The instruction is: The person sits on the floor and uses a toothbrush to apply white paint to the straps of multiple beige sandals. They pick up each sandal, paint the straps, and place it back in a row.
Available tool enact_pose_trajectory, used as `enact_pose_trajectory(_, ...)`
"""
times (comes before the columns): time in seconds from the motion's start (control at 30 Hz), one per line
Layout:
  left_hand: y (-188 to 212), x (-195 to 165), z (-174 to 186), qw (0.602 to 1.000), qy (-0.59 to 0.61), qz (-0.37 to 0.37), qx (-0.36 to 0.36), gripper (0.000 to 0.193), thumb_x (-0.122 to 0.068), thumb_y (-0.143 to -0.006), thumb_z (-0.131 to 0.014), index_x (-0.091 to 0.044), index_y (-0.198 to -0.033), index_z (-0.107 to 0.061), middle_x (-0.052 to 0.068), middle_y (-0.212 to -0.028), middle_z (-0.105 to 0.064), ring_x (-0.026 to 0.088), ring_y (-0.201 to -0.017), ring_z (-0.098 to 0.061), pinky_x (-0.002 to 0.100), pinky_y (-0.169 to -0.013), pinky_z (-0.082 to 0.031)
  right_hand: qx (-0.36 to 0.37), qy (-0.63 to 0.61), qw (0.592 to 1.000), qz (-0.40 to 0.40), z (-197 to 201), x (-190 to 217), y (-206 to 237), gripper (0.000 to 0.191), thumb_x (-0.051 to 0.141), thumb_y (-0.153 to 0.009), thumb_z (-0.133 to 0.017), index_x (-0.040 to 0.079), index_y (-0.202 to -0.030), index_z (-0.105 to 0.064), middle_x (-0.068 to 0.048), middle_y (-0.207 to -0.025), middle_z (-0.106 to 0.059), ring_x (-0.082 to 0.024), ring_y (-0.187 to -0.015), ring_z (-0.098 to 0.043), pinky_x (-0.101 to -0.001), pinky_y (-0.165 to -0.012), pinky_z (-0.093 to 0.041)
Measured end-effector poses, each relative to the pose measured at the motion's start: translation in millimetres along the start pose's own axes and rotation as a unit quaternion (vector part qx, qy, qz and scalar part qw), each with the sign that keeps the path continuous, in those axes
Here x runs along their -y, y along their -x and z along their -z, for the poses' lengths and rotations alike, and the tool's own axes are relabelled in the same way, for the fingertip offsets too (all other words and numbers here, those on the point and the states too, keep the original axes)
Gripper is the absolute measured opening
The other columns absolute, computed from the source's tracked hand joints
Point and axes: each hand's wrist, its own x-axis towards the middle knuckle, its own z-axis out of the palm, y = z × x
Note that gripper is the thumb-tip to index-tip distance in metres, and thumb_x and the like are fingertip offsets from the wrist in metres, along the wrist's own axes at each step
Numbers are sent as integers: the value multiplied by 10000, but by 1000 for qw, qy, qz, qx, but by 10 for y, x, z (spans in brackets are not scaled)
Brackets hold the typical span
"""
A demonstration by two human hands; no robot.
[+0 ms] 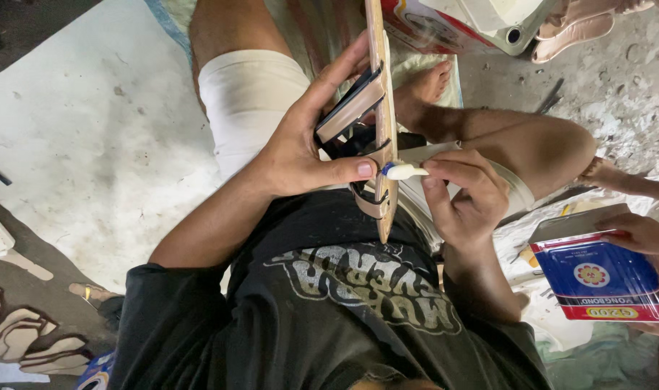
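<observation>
Tan sandal sole (382,108) upright on edge (dark straps); white applicator (405,171) touching edge.

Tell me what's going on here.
A seated person's left hand holds a sandal sole on edge, its straps facing the palm. The right hand presses a small white applicator with a blue tip against the sole's edge. At the right, another person's hand rests on a blue and red tin.

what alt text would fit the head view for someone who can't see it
Seen from above, a seated person's left hand holds a tan sandal sole on edge while the right hand presses a small white tube to its rim. Another person's hand rests on a blue and red tin nearby.
</observation>
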Motion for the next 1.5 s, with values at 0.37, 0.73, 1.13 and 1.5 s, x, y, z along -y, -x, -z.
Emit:
enact_pose_trajectory(0.37, 17, 47, 18, 1000, -5, 7, 13, 990, -158, -1047, -881, -84, -1701, -143, 58, -1715, -186, 186, -1595, -247, 326, -1354, -214, 61, -14, 996, 55, 130, -104, -84, 147, -54, -909, -747, 12, -1019, -676, -156, -999, -707, -242, -878, -696, -317, -745, -558)
enact_pose_trajectory(0.73, 24, 21, 23, 994, 99, 52, -11, 1002, -167, -1055, -852, -90, -1701, -90, 44, -1702, -200, 174, -1533, -321, 320, -1204, -397, 78, 19, 994, 71, 190, -82, -71, 114, 28, -865, -776, 60, -942, -698, -118, -931, -719, -218, -786, -666, -304, -705, -486)
enact_pose_trajectory(1.13, 21, 121, -66, 984, 158, 85, -18, 1032, -187, -983, -822, -68, -1688, -78, 77, -1752, -142, 195, -1534, -320, 332, -1219, -382, 53, -46, 998, 7, 108, -283, 22, 129, 26, -962, -745, 10, -1084, -706, -119, -988, -742, -168, -828, -716, -283, -699, -556)
enact_pose_trajectory(1.5, -95, 502, -418, 965, 243, 3, -97, 1004, -251, -889, -898, 10, -1604, -244, 161, -1526, -433, 234, -1420, -496, 402, -1235, -405, -70, -617, 750, -228, -470, -789, 224, 498, 237, -1149, -554, 4, -1567, -417, -178, -1420, -624, -273, -1171, -670, -388, -877, -582)
